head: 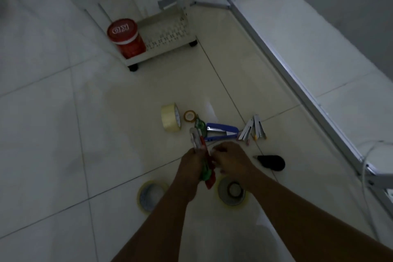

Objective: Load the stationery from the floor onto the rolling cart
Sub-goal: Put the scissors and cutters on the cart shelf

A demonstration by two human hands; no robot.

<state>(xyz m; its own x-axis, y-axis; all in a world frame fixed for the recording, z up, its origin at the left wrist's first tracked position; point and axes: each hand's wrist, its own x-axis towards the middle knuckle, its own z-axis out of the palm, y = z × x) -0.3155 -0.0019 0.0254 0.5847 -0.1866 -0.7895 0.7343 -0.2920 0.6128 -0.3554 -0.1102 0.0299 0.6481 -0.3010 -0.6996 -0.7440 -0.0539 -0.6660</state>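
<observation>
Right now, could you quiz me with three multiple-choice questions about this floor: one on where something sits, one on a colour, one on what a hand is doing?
1. Where is the red jar?
A. on the cart
B. on the floor by the tape
C. in a hand

2. What colour is the stapler?
A. yellow
B. blue
C. white

3. What is the left hand doing?
A. lying flat on the floor
B. gripping a bundle of cutters
C. hanging empty

Answers:
1 A, it stands on the cart's bottom shelf.
2 B, its body is blue.
3 B, its fingers curl round them.

Pale tiled floor [63, 134] bearing tape rolls [171, 120], blue stapler [222, 131], staple strips [253, 128], black cutter [271, 162]; white rolling cart [161, 36] beyond
</observation>
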